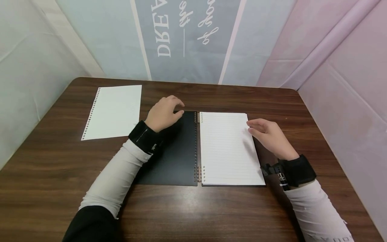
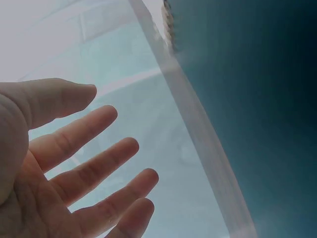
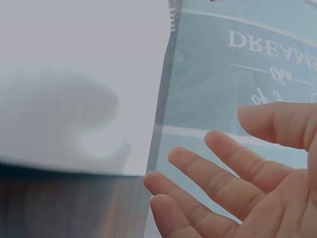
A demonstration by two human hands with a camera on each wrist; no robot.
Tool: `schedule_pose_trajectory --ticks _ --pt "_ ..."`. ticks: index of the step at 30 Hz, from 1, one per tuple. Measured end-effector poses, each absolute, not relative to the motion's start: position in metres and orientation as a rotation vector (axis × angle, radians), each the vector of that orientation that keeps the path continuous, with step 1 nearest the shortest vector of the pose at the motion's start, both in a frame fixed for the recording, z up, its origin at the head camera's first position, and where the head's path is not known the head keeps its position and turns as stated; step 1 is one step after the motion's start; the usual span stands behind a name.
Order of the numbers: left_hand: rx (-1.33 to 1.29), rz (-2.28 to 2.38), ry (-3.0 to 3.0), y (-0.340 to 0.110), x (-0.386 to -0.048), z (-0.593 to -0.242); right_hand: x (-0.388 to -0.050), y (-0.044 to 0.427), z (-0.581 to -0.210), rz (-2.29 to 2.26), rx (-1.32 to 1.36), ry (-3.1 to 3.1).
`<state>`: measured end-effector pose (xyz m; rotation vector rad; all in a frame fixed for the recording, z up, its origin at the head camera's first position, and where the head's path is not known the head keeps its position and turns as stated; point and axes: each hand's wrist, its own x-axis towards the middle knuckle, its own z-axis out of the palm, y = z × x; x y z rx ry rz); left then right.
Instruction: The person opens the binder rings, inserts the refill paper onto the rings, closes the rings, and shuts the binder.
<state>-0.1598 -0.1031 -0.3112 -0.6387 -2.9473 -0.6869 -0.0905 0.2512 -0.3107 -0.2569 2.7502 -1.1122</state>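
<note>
A loose-leaf notebook lies open on the table, its black cover [image 1: 178, 161] spread to the left. Lined sheets [image 1: 225, 151] rest on its right half, with holes along their left side by the metal binder rings [image 1: 199, 174]. Over the upper part of the cover hovers my left hand [image 1: 163, 113], fingers loosely bent and holding nothing. My right hand [image 1: 273, 138] is beside the right edge of the lined sheets, fingers relaxed and grip empty; it casts a shadow on the paper. Both wrist views show spread fingers with nothing between them.
A blank white sheet [image 1: 116, 112] with punched holes down its left side lies at the back left of the brown wooden table [image 1: 193, 215]. Behind the table hangs a pale blue printed curtain [image 1: 193, 67], with light fabric on both sides.
</note>
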Motion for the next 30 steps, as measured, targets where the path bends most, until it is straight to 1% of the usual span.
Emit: schedule_pose_trajectory --ticks 12,30 --pt "-0.443 -0.745 -2.964 -0.151 -0.157 -0.316 -0.113 0.216 -0.306 -1.188 -0.259 2.685" --pt "-0.219 -0.772 -2.943 -0.2 -0.146 -0.321 -0.137 0.158 -0.316 -1.277 -0.331 2.621"
